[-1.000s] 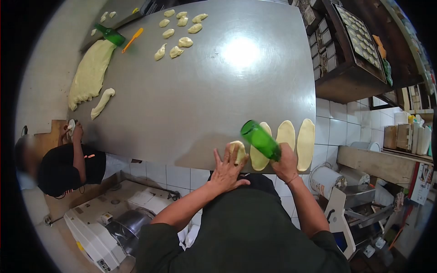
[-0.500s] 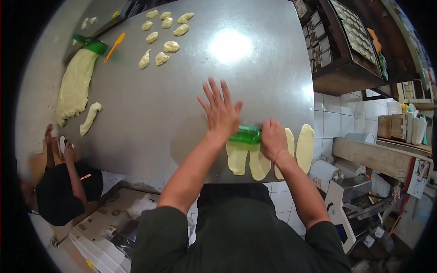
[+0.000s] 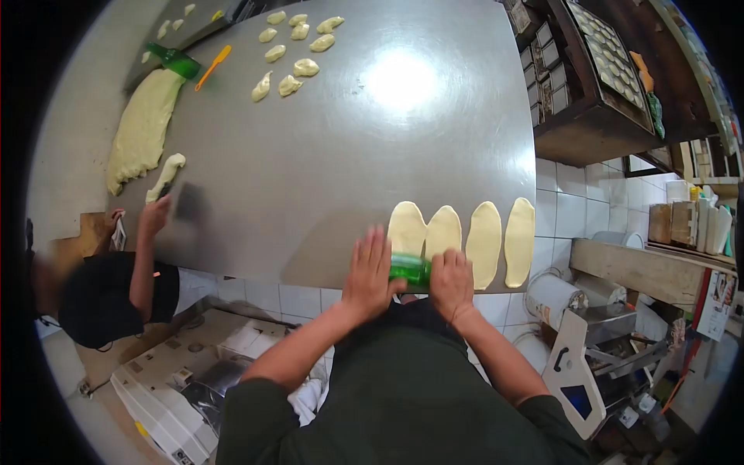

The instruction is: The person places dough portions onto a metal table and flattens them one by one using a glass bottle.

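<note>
A green glass bottle (image 3: 411,268) lies crosswise near the front edge of the metal table, over the lower ends of two flattened dough strips. My left hand (image 3: 367,273) presses against the bottle's left end, its fingers stretched out straight. Around the right end, the fingers of my right hand (image 3: 452,280) are curled. The left dough strip (image 3: 406,221) and the one beside it (image 3: 444,225) touch along part of their sides. Further right lie two more long flat strips, one wider (image 3: 485,244) and one narrower (image 3: 520,242).
Several small dough lumps (image 3: 305,67) dot the far side of the metal table (image 3: 310,155). At left are a large dough slab (image 3: 143,128), a second green bottle (image 3: 174,60) and an orange-handled tool (image 3: 213,67). A co-worker's hand (image 3: 155,215) is at a dough piece (image 3: 167,177).
My hands and the bottle have moved back toward my body, uncovering the strips' upper parts. My left fingers have drawn together. The co-worker's hand has reached the small dough piece.
</note>
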{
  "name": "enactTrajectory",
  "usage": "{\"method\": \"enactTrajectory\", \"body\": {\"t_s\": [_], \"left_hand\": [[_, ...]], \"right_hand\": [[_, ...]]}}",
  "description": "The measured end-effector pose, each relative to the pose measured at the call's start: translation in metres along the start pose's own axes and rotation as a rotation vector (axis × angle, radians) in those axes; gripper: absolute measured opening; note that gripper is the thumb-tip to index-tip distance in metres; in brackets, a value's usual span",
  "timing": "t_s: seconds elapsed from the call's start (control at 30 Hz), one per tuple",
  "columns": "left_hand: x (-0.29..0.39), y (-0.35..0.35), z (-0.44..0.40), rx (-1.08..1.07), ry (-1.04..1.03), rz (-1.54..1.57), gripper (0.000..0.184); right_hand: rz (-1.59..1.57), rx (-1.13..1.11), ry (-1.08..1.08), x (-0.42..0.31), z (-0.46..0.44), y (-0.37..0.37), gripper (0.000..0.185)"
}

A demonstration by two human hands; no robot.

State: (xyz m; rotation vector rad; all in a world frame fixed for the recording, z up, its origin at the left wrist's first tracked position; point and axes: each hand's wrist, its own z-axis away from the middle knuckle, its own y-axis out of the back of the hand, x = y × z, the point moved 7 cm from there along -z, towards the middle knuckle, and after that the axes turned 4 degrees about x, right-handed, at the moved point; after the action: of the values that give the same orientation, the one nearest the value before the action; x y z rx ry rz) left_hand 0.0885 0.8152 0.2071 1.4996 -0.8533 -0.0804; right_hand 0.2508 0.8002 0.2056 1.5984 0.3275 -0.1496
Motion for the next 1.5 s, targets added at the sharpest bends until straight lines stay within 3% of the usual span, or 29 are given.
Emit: {"method": "enactTrajectory", "body": {"t_s": [0.07,0.1,0.17,0.2,0.27,0.33,0.4,0.47,0.6,0.63,0.7,0.77,0.83,0.93,1.0,1.1,1.13,1.2,1.27,1.37,1.43,1.5], "left_hand": [[0.01,0.012,0.055,-0.151,-0.04,0.083,0.07],[0.005,0.025,0.064,-0.148,-0.047,0.07,0.07],[-0.008,0.05,0.069,-0.16,-0.058,0.408,0.052],[-0.021,0.057,0.06,-0.146,-0.058,0.389,0.052],[-0.083,0.096,0.018,0.217,0.149,0.348,0.037],[-0.159,0.111,-0.03,0.234,0.437,0.183,0.032],[-0.249,0.119,-0.075,0.331,0.654,0.275,0.034],[-0.319,0.128,-0.123,0.313,0.709,0.195,0.04],[-0.373,0.125,-0.207,0.225,0.662,0.091,0.061],[-0.379,0.116,-0.223,0.337,0.603,-0.002,0.07],[-0.383,0.112,-0.246,0.436,0.534,-0.079,0.08],[-0.381,0.101,-0.264,0.272,0.434,-0.031,0.091],[-0.377,0.1,-0.263,0.32,0.344,-0.037,0.084],[-0.37,0.114,-0.259,0.165,0.372,-0.128,0.08],[-0.365,0.113,-0.247,0.168,0.54,0.263,0.073],[-0.326,0.114,-0.209,0.257,0.628,0.495,0.081],[-0.312,0.103,-0.187,0.246,0.644,0.494,0.081],[-0.276,0.084,-0.138,0.333,0.576,0.919,0.08],[-0.224,0.076,-0.082,0.352,0.554,1.123,0.079],[-0.155,0.05,-0.006,0.323,0.684,1.015,0.073],[-0.11,0.034,0.022,0.284,0.737,0.816,0.057],[-0.089,0.007,0.032,0.177,0.605,0.487,0.051]], "right_hand": [[-0.028,-0.036,-0.005,-0.009,0.025,-0.007,0.01],[-0.047,-0.088,-0.004,-0.013,0.035,-0.012,0.011],[-0.097,-0.093,0.021,-0.02,0.039,-0.003,0.013],[-0.144,-0.119,0.056,-0.026,0.037,0.002,0.014],[-0.202,-0.072,0.024,-0.033,0.027,0.013,0.016],[-0.252,-0.025,-0.023,-0.04,0.007,0.021,0.018],[-0.284,0.061,-0.101,-0.044,-0.018,0.028,0.018],[-0.271,0.084,-0.173,-0.051,-0.033,0.019,0.019],[-0.284,0.113,-0.323,-0.07,-0.043,0.008,0.021],[-0.281,0.118,-0.347,-0.076,-0.04,0.005,0.021],[-0.274,0.101,-0.396,-0.09,-0.037,0.008,0.023],[-0.299,0.076,-0.444,-0.1,-0.03,0.013,0.025],[-0.297,0.068,-0.478,-0.102,-0.017,0.011,0.025],[-0.344,0.095,-0.484,-0.099,-0.01,0.005,0.024],[-0.373,0.122,-0.475,-0.086,-0.01,0.003,0.023],[-0.308,0.147,-0.36,-0.07,-0.017,0.017,0.021],[-0.311,0.158,-0.352,-0.063,-0.019,0.026,0.02],[-0.325,0.15,-0.353,-0.045,-0.016,0.032,0.019],[-0.34,0.202,-0.361,-0.02,-0.004,0.033,0.018],[-0.367,0.19,-0.335,0.0,0.008,0.045,0.024],[-0.372,0.179,-0.337,0.011,0.02,0.044,0.024],[-0.377,0.174,-0.324,0.015,0.03,0.042,0.024]]}}
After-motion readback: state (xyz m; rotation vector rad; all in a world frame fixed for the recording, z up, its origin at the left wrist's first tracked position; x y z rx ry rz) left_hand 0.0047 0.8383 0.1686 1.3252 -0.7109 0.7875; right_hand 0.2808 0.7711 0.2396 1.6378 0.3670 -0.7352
